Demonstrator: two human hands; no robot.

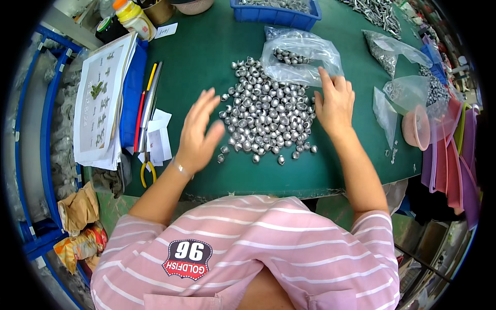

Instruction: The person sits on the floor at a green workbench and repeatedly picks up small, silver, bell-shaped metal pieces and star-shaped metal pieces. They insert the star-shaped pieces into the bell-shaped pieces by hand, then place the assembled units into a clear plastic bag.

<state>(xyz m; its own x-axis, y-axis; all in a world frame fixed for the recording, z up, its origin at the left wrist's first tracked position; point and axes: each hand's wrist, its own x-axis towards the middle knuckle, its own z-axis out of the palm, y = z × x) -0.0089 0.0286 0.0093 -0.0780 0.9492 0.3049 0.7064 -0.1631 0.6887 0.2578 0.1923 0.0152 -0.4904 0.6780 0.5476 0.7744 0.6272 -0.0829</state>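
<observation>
A heap of several small round silver metal caps (266, 108) lies spread on the green table (206, 57). My left hand (199, 132) hovers just left of the heap, fingers apart and blurred, holding nothing. My right hand (335, 103) rests at the heap's right edge, fingers spread, its fingertips touching a clear plastic bag (299, 57) that holds more of the silver caps behind the heap.
A paper stack (101, 98), a blue folder, pens and yellow-handled pliers (147, 173) lie at left. A blue bin (276, 13) sits at the back. Clear bags of metal parts (387, 49), a pink cup (416, 126) and pink trays (454, 155) stand at right.
</observation>
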